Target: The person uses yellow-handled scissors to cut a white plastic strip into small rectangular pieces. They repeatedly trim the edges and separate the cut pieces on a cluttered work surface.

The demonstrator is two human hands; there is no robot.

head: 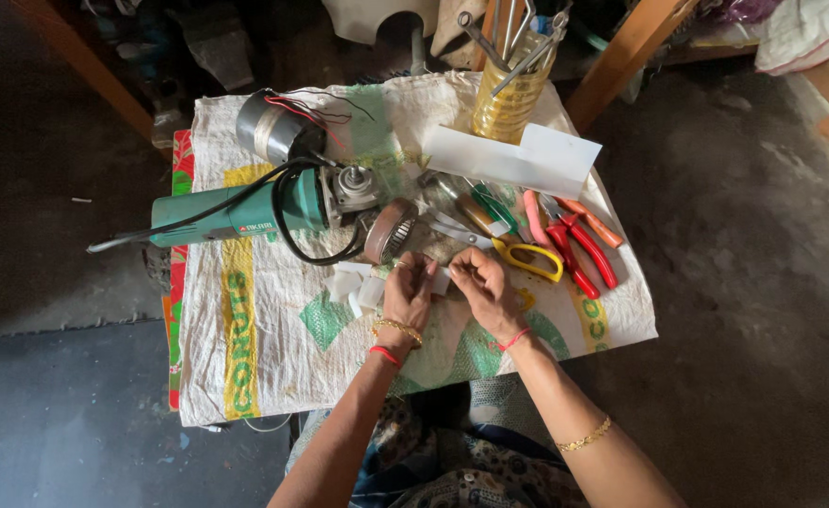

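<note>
My left hand (405,293) and right hand (482,287) sit close together. Both pinch one small white piece (441,280), fingers shut on it. It lies flat between them, running left to right, just as near to each hand. Past them lie yellow scissors (526,256), red pliers (579,246) and a green angle grinder (245,214).

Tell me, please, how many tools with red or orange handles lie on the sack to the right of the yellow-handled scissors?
2, as far as shows: red-handled pliers beside the yellow-handled scissors, and an orange-handled tool at the sack's right edge. More may be hidden under the white sheet.
</note>
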